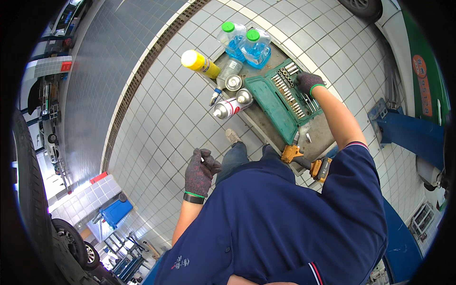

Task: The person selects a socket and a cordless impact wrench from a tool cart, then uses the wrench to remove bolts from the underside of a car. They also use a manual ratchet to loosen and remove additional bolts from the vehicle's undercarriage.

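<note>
A dark knit glove covers my right hand (310, 83), which reaches to the far right edge of an open green socket-set case (272, 108); what its fingers hold, if anything, is hidden. Rows of sockets and bits (285, 92) fill the case. My left hand (201, 172), gloved too, is raised over the tiled floor with its fingers curled around a small, light-coloured piece that I cannot identify. At the near end of the trolley top (317, 135) lies a yellow and black cordless drill (294, 154) with a socket on its nose. A loose metal socket (308, 138) rests near it.
Two jugs of blue liquid (254, 53), a yellow spray can (201, 64), a clear bottle (229, 73) and several aerosol cans (228, 108) crowd the trolley's far left part. A blue lift arm (409, 131) and a green and white vehicle (425, 71) are at the right.
</note>
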`<move>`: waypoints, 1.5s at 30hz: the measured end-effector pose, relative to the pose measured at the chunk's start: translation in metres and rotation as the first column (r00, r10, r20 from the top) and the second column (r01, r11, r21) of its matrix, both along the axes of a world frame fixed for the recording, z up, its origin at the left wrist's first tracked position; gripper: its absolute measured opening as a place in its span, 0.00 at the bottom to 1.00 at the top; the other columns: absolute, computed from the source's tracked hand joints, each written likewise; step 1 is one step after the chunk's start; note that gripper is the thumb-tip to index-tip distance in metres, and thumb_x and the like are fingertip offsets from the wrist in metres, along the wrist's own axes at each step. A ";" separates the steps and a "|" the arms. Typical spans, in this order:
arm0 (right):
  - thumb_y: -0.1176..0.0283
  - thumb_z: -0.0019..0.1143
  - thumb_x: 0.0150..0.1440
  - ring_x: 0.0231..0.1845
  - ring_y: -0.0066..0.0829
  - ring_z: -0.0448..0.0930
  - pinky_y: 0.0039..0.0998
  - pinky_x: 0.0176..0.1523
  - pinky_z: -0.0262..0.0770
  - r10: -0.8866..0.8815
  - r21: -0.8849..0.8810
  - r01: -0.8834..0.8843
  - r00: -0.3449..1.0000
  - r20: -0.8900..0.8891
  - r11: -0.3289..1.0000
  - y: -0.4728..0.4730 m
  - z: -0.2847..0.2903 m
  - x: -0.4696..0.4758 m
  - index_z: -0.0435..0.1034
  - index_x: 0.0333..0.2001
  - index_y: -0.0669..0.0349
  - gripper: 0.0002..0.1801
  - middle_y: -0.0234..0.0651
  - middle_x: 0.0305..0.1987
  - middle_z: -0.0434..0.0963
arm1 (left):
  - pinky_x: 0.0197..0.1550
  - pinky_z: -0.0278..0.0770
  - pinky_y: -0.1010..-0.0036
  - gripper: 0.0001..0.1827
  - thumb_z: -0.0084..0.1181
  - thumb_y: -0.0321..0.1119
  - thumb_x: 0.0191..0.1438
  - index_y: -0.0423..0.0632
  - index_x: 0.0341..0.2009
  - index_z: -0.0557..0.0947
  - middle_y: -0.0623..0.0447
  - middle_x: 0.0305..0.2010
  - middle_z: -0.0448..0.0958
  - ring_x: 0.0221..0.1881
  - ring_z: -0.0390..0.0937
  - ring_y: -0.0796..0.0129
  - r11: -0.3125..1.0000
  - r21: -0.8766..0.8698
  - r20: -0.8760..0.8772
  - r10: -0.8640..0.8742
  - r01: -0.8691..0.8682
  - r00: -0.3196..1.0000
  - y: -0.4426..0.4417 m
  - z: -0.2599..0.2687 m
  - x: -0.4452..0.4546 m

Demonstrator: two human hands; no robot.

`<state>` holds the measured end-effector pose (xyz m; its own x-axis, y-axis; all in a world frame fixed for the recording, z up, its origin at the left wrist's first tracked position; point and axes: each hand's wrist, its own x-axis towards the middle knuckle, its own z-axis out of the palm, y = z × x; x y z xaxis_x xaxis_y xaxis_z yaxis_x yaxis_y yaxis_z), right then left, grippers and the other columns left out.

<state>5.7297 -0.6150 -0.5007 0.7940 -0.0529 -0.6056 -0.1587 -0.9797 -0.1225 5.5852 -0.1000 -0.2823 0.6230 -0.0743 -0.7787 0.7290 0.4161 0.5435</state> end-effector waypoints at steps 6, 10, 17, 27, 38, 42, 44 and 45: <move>0.54 0.54 0.67 0.58 0.51 0.84 0.49 0.59 0.81 -0.058 0.066 0.048 0.985 0.160 0.997 -0.011 -0.006 -0.021 0.75 0.56 0.51 0.19 0.46 0.58 0.83 | 0.40 0.84 0.56 0.22 0.45 0.53 0.77 0.46 0.47 0.80 0.52 0.30 0.78 0.34 0.83 0.54 0.999 -0.009 -0.016 0.032 -0.032 0.999 0.010 -0.009 -0.005; 0.53 0.55 0.66 0.58 0.52 0.84 0.51 0.59 0.80 -0.213 0.067 0.206 0.971 0.109 0.976 -0.006 0.002 -0.038 0.73 0.56 0.51 0.20 0.49 0.57 0.83 | 0.41 0.85 0.55 0.23 0.44 0.53 0.77 0.46 0.47 0.80 0.52 0.30 0.78 0.34 0.84 0.56 1.000 -0.024 -0.053 0.000 -0.001 0.999 0.006 -0.016 -0.004; 0.53 0.56 0.66 0.57 0.54 0.85 0.50 0.59 0.80 -0.546 0.027 0.548 0.827 0.130 0.836 0.000 0.001 -0.096 0.77 0.52 0.56 0.21 0.52 0.54 0.85 | 0.41 0.85 0.57 0.22 0.44 0.54 0.77 0.49 0.47 0.80 0.54 0.30 0.76 0.36 0.83 0.56 0.998 -0.036 -0.036 -0.053 0.051 0.998 -0.006 -0.015 0.002; 0.48 0.58 0.65 0.56 0.56 0.83 0.49 0.58 0.79 -0.712 0.281 0.657 0.675 0.196 0.700 -0.012 -0.023 -0.167 0.79 0.55 0.50 0.23 0.50 0.53 0.85 | 0.41 0.85 0.59 0.23 0.43 0.55 0.77 0.48 0.48 0.80 0.55 0.30 0.75 0.35 0.82 0.56 0.994 -0.011 -0.018 -0.111 0.111 0.994 -0.006 -0.019 0.004; 0.52 0.59 0.66 0.57 0.55 0.84 0.53 0.58 0.81 -0.597 -0.039 0.610 0.785 0.168 0.791 0.014 -0.027 -0.107 0.78 0.53 0.55 0.21 0.50 0.58 0.83 | 0.40 0.83 0.59 0.23 0.44 0.54 0.77 0.48 0.47 0.80 0.54 0.30 0.76 0.33 0.80 0.57 0.995 0.008 -0.012 -0.103 0.103 0.995 -0.011 -0.014 -0.001; 0.58 0.59 0.65 0.57 0.55 0.85 0.53 0.58 0.82 -0.620 -0.022 0.625 0.777 0.110 0.780 0.007 -0.028 -0.093 0.80 0.52 0.57 0.18 0.52 0.57 0.84 | 0.39 0.83 0.60 0.22 0.43 0.52 0.78 0.46 0.47 0.80 0.52 0.30 0.78 0.34 0.83 0.56 0.997 -0.037 -0.016 -0.065 0.065 0.998 -0.010 -0.013 -0.004; 0.63 0.60 0.62 0.58 0.54 0.85 0.52 0.60 0.82 -0.621 -0.015 0.624 0.779 0.086 0.781 0.008 -0.026 -0.090 0.80 0.53 0.59 0.18 0.53 0.58 0.84 | 0.39 0.83 0.59 0.22 0.44 0.53 0.78 0.47 0.47 0.80 0.53 0.30 0.77 0.34 0.82 0.56 0.997 -0.028 -0.018 -0.071 0.071 0.997 -0.014 -0.009 -0.006; 0.63 0.60 0.62 0.59 0.54 0.85 0.52 0.60 0.82 -0.615 -0.019 0.617 0.786 0.071 0.787 0.008 -0.019 -0.086 0.81 0.53 0.59 0.18 0.52 0.58 0.84 | 0.40 0.83 0.59 0.22 0.44 0.54 0.77 0.48 0.47 0.80 0.54 0.30 0.76 0.34 0.81 0.56 0.997 -0.015 -0.011 -0.074 0.074 0.997 -0.016 -0.009 -0.006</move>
